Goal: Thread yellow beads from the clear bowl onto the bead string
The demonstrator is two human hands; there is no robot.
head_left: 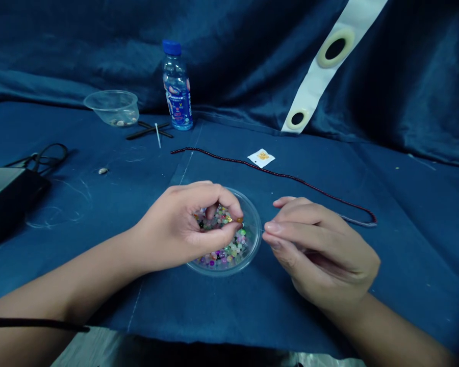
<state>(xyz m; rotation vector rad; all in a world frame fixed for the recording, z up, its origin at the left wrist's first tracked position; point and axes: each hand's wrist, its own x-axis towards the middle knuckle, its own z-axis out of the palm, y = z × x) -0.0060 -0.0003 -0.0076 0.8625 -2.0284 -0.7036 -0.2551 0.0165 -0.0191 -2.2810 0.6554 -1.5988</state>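
Above a round clear plastic bowl [257, 224] full of small multicoloured beads [229, 250], my left hand [183, 219] is closed, thumb and forefinger pinching an amber-coloured bead [239, 220]. To the right of the bowl, my right hand [325, 250] is closed too. Its thumb and fingertips press together on a thin clear thread [262, 230], whose short tip points toward the bowl. Behind both hands, a long strand of dark red beads [279, 176] curves across the cloth. A pale length [357, 220] runs from its right end back behind my right hand.
A blue-capped bottle [178, 97], a clear tub [110, 102] and crossed black sticks [149, 131] stand or lie at the back left. A small white packet [261, 158] lies behind the strand. At far left is a black box-like object [15, 199] with a cord loop.
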